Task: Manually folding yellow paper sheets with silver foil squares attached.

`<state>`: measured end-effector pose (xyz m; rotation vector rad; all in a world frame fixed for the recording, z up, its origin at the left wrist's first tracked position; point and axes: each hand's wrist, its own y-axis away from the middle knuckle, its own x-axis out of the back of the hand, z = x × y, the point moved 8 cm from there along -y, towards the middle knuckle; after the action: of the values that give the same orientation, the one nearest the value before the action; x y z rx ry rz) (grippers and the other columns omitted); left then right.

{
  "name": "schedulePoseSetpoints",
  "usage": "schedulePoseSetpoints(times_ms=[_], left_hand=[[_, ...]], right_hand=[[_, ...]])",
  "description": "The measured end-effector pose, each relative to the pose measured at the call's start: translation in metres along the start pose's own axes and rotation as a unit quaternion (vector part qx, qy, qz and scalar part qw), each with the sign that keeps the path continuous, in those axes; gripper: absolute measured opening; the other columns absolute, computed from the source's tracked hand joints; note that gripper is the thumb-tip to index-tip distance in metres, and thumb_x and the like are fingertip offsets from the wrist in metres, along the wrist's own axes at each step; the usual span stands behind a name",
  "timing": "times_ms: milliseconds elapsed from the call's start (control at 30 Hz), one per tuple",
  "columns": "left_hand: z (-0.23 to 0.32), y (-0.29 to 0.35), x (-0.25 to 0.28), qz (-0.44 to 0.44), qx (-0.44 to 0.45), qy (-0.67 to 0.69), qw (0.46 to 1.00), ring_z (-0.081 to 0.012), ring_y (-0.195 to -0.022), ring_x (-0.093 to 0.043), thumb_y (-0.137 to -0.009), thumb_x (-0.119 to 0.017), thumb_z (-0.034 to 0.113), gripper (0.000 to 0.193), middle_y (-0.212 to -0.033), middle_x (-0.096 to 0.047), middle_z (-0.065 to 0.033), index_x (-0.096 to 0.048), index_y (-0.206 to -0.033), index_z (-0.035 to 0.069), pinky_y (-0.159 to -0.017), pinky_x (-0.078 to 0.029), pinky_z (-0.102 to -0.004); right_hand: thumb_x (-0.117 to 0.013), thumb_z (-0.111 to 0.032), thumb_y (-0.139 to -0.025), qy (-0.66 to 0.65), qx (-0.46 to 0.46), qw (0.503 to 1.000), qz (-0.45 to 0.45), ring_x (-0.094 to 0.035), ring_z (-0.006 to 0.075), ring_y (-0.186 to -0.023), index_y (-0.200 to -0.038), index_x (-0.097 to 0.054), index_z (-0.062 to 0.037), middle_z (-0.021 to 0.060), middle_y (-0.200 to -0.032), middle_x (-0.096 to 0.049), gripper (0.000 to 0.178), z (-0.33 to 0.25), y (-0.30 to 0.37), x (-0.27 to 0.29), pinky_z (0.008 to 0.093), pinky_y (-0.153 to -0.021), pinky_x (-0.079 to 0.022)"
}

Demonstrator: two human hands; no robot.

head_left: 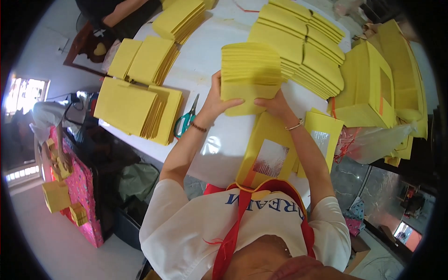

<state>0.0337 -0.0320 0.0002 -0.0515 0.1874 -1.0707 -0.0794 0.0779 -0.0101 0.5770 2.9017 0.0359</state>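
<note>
Between both hands I hold a stack of yellow paper sheets (251,70), fanned in steps at its far end, above the white table. My left hand (218,99) grips its left side with the thumb across the near face. My right hand (275,103) closes on the right side, thumb pointing inward. Below the right forearm lies a yellow paper bag (255,151) with a clear window. Near my left wrist, teal-handled scissors (185,122) rest on the table beside a stack of folded yellow paper (126,105).
Several yellow stacks (277,35) fill the far right of the table (205,51). Large yellow bags (366,88) stand at the right edge by a clear plastic bag (375,140). Another person's arm (123,13) shows at the far left. A pink-covered table (81,186) stands left.
</note>
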Motion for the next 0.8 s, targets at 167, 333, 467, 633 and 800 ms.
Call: schedulePoseSetpoints(times_ms=[167,333,467,633,800], left_hand=[[0.052,0.011,-0.013,0.009,-0.005,0.062,0.998,-0.0232,-0.118,-0.042,-0.067,-0.078,0.013,0.081,-0.125,-0.042,-0.0141,-0.026,-0.128,0.002,-0.099,-0.037,-0.0368],[0.078,0.003,-0.033,0.023,-0.021,0.068,0.997,-0.0241,-0.115,-0.045,-0.076,-0.072,0.020,0.086,-0.123,-0.043,-0.0152,-0.015,-0.137,0.001,-0.097,-0.039,-0.0371],[0.081,-0.013,-0.039,0.039,-0.001,0.049,0.998,-0.0242,-0.112,-0.048,-0.083,-0.065,0.023,0.088,-0.126,-0.042,-0.0181,-0.003,-0.142,0.001,-0.095,-0.041,-0.0353],[0.108,-0.066,-0.061,-0.012,0.001,-0.025,1.000,-0.0210,-0.105,-0.053,-0.084,-0.064,0.022,0.078,-0.119,-0.049,-0.0154,-0.014,-0.140,-0.001,-0.087,-0.045,-0.0318],[0.106,-0.180,-0.068,-0.069,0.058,0.070,0.993,-0.0180,-0.095,-0.060,-0.083,-0.064,0.021,0.051,-0.108,-0.059,-0.0112,-0.044,-0.124,-0.002,-0.080,-0.050,-0.0293]], right_hand=[[-0.079,-0.009,-0.064,0.003,0.060,0.997,0.042,-0.040,0.0198,-0.120,-0.135,-0.019,-0.0047,0.0090,-0.126,-0.041,0.093,-0.042,0.013,-0.011,0.0348,-0.098,-0.039],[-0.076,-0.008,-0.065,-0.115,0.092,0.980,0.131,-0.044,0.0233,-0.114,-0.131,-0.020,-0.0036,0.0129,-0.119,-0.043,0.087,-0.065,0.017,0.000,0.0370,-0.093,-0.044],[-0.076,-0.011,-0.067,-0.187,0.057,0.967,0.164,-0.048,0.0256,-0.110,-0.130,-0.020,-0.0025,0.0170,-0.119,-0.043,0.085,-0.076,0.019,0.008,0.0375,-0.088,-0.048],[-0.074,-0.018,-0.073,-0.185,0.037,0.960,0.205,-0.049,0.0252,-0.110,-0.131,-0.020,-0.0023,0.0161,-0.119,-0.043,0.081,-0.102,0.021,0.035,0.0373,-0.089,-0.046],[-0.059,-0.035,-0.086,-0.153,0.001,0.949,0.275,-0.046,0.0218,-0.114,-0.133,-0.030,-0.0100,0.0111,-0.125,-0.046,0.061,-0.085,0.044,0.078,0.0368,-0.091,-0.041]])
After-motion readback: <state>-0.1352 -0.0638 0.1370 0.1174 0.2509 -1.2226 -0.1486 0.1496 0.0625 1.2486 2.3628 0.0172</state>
